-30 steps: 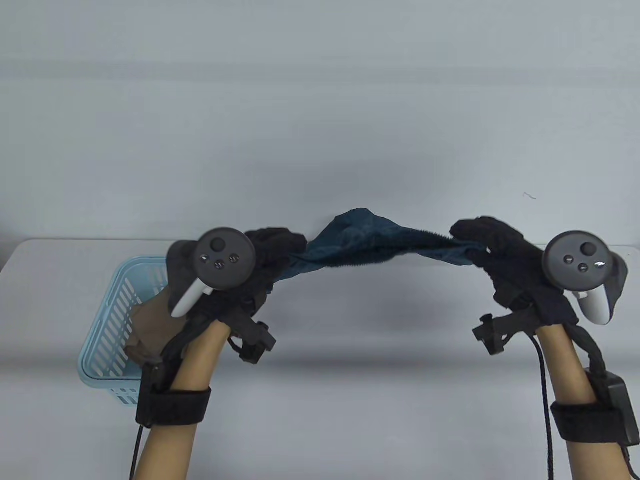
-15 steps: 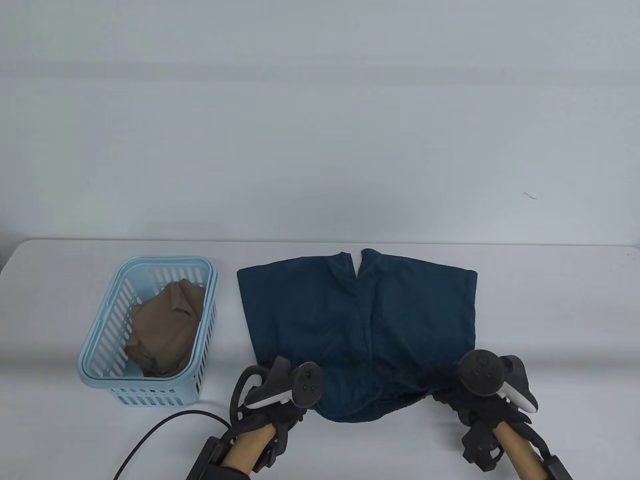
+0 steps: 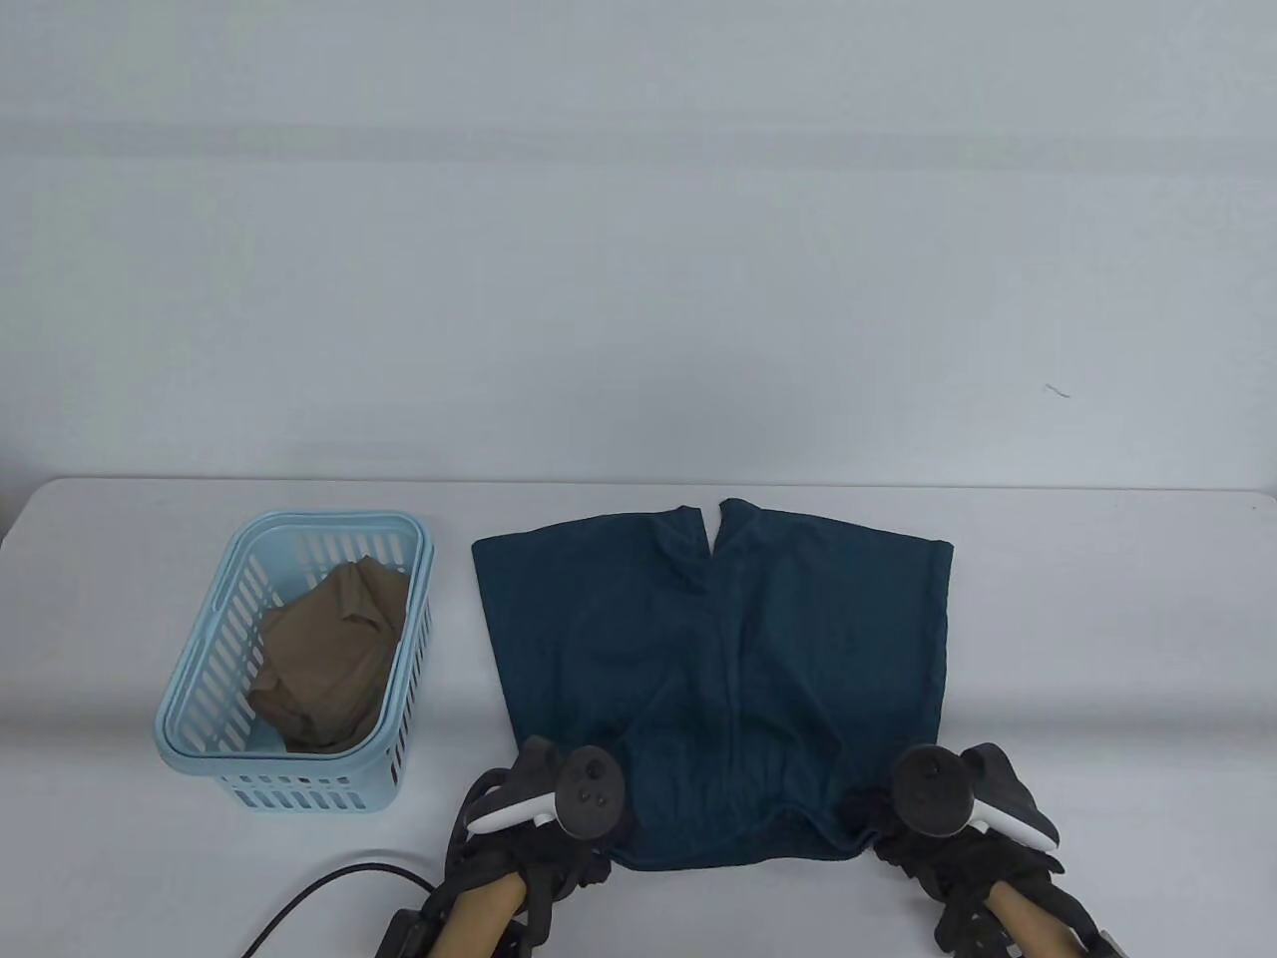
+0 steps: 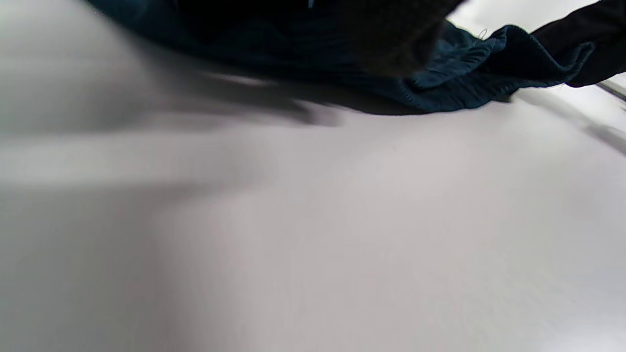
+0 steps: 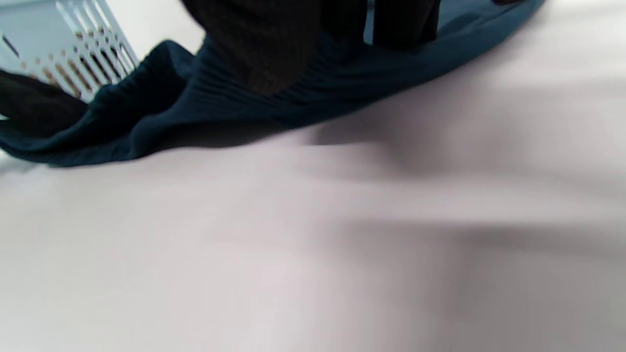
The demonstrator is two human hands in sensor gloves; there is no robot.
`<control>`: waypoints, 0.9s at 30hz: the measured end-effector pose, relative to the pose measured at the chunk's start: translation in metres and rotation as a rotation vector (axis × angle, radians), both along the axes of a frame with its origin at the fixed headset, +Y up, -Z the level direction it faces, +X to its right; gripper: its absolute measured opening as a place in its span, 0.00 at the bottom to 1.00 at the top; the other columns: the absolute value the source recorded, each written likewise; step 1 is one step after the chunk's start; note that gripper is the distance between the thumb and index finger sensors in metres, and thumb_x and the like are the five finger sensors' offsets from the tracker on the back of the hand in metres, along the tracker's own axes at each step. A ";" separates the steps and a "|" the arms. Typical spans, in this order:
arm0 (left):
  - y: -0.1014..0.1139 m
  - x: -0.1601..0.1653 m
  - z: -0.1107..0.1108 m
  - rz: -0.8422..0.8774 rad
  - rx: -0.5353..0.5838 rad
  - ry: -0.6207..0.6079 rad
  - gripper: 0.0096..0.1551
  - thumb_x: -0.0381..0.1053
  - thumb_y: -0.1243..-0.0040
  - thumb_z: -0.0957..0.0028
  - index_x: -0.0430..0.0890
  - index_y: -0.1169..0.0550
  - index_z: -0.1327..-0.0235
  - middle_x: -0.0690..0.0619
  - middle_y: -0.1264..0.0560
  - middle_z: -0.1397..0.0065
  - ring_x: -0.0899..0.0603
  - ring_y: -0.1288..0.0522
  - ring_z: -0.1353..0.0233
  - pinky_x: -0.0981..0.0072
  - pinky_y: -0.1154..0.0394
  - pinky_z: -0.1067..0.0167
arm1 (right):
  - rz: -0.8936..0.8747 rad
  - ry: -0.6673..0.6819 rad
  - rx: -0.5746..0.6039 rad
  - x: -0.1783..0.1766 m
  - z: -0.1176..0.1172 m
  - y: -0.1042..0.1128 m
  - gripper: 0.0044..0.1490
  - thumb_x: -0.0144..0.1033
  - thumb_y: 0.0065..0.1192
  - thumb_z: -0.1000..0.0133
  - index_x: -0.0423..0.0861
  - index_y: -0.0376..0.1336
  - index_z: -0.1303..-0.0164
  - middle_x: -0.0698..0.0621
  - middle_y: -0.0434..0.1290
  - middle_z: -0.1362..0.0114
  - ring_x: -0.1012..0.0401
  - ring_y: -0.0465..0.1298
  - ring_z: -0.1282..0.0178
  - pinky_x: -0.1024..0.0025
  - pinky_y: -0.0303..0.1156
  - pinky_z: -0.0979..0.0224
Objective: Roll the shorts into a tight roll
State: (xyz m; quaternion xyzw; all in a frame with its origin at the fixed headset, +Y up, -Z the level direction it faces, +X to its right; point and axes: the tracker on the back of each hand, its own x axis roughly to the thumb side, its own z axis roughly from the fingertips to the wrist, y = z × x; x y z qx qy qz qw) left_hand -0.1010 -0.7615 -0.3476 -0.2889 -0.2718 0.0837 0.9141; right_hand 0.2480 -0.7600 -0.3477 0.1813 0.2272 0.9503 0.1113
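Observation:
Dark teal shorts lie spread flat on the white table, waistband toward me, leg openings at the far side. My left hand holds the waistband's left corner and my right hand holds its right corner, both low at the table's near edge. In the left wrist view the waistband bunches under a dark gloved finger. In the right wrist view a gloved finger presses on the ribbed waistband. The fingertips are hidden under the trackers in the table view.
A light blue plastic basket stands left of the shorts and holds a crumpled tan garment. The basket's slotted wall also shows in the right wrist view. A black cable runs along the near edge at the left.
The shorts went from hanging stretched in the air between both hands to lying spread on the table. Both hands came down and toward me, drawing the waistband a little nearer and straighter.

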 end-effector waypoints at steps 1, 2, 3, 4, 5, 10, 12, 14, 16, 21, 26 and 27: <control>-0.002 0.000 0.000 -0.006 -0.020 -0.002 0.40 0.53 0.42 0.48 0.46 0.38 0.21 0.40 0.46 0.14 0.27 0.47 0.16 0.21 0.58 0.33 | 0.015 0.011 -0.051 0.000 0.001 -0.001 0.39 0.38 0.63 0.45 0.50 0.56 0.22 0.48 0.58 0.15 0.41 0.53 0.14 0.29 0.41 0.24; -0.003 0.000 0.000 -0.009 -0.031 -0.006 0.42 0.55 0.43 0.48 0.45 0.39 0.20 0.40 0.47 0.14 0.27 0.49 0.16 0.21 0.58 0.34 | 0.024 0.015 -0.099 -0.001 0.001 -0.002 0.42 0.42 0.63 0.46 0.49 0.54 0.20 0.47 0.54 0.14 0.41 0.50 0.14 0.28 0.40 0.24; -0.004 -0.001 0.000 -0.014 -0.034 -0.002 0.42 0.57 0.44 0.48 0.45 0.40 0.20 0.40 0.48 0.14 0.27 0.49 0.16 0.21 0.58 0.34 | 0.030 0.014 -0.130 -0.001 0.002 -0.002 0.44 0.45 0.63 0.46 0.49 0.52 0.19 0.47 0.53 0.13 0.41 0.48 0.14 0.28 0.38 0.24; -0.004 -0.001 0.000 -0.014 -0.032 0.003 0.42 0.59 0.46 0.47 0.45 0.40 0.20 0.40 0.48 0.14 0.28 0.50 0.16 0.21 0.58 0.33 | 0.033 0.011 -0.147 -0.002 0.002 -0.003 0.46 0.49 0.61 0.46 0.49 0.51 0.18 0.47 0.51 0.12 0.40 0.47 0.13 0.28 0.38 0.25; -0.004 -0.001 0.000 -0.012 -0.026 0.011 0.41 0.60 0.49 0.46 0.45 0.39 0.21 0.40 0.48 0.14 0.28 0.49 0.16 0.21 0.57 0.33 | 0.032 0.009 -0.161 -0.002 0.003 -0.004 0.46 0.52 0.58 0.45 0.49 0.50 0.18 0.47 0.49 0.12 0.40 0.45 0.13 0.27 0.37 0.25; -0.001 0.001 -0.003 0.004 0.050 0.041 0.32 0.57 0.53 0.44 0.46 0.31 0.28 0.42 0.39 0.18 0.29 0.42 0.18 0.22 0.54 0.33 | 0.044 -0.012 -0.157 -0.006 0.003 -0.003 0.40 0.50 0.52 0.42 0.48 0.53 0.20 0.47 0.50 0.13 0.39 0.45 0.14 0.27 0.36 0.25; -0.001 0.001 -0.003 0.005 0.049 0.043 0.30 0.57 0.54 0.43 0.47 0.28 0.30 0.43 0.37 0.19 0.30 0.40 0.19 0.22 0.53 0.33 | 0.038 -0.023 -0.173 -0.007 0.003 -0.001 0.38 0.50 0.51 0.41 0.48 0.56 0.21 0.47 0.52 0.13 0.39 0.46 0.14 0.27 0.36 0.25; 0.000 0.000 -0.003 0.007 0.054 0.043 0.29 0.56 0.53 0.43 0.47 0.26 0.33 0.44 0.35 0.20 0.31 0.39 0.20 0.22 0.53 0.33 | 0.036 -0.025 -0.180 -0.008 0.003 0.001 0.36 0.49 0.50 0.41 0.48 0.58 0.23 0.47 0.54 0.14 0.39 0.49 0.14 0.27 0.37 0.25; 0.001 -0.001 -0.003 0.002 0.055 0.041 0.27 0.56 0.53 0.43 0.47 0.24 0.35 0.45 0.33 0.22 0.32 0.37 0.21 0.23 0.52 0.33 | 0.036 -0.023 -0.190 -0.009 0.004 0.001 0.34 0.48 0.50 0.41 0.47 0.61 0.25 0.46 0.56 0.16 0.40 0.51 0.16 0.27 0.37 0.25; 0.003 0.001 -0.002 0.001 0.029 0.025 0.26 0.56 0.52 0.43 0.47 0.21 0.40 0.45 0.29 0.26 0.33 0.34 0.24 0.24 0.49 0.32 | 0.048 -0.017 -0.206 -0.014 0.007 0.002 0.31 0.47 0.50 0.41 0.47 0.65 0.30 0.45 0.59 0.20 0.40 0.54 0.18 0.27 0.37 0.25; 0.003 0.001 -0.001 0.003 0.022 0.020 0.26 0.56 0.52 0.43 0.47 0.21 0.40 0.45 0.29 0.27 0.32 0.34 0.25 0.25 0.48 0.31 | 0.048 -0.024 -0.182 -0.016 0.007 0.002 0.31 0.47 0.50 0.41 0.46 0.65 0.31 0.45 0.60 0.21 0.39 0.55 0.19 0.27 0.38 0.25; 0.002 0.001 -0.001 0.010 0.018 0.015 0.26 0.56 0.52 0.43 0.46 0.21 0.39 0.44 0.29 0.26 0.32 0.34 0.25 0.25 0.48 0.31 | 0.053 -0.036 -0.156 -0.017 0.007 0.003 0.31 0.47 0.50 0.40 0.47 0.65 0.31 0.45 0.61 0.21 0.39 0.56 0.19 0.27 0.38 0.25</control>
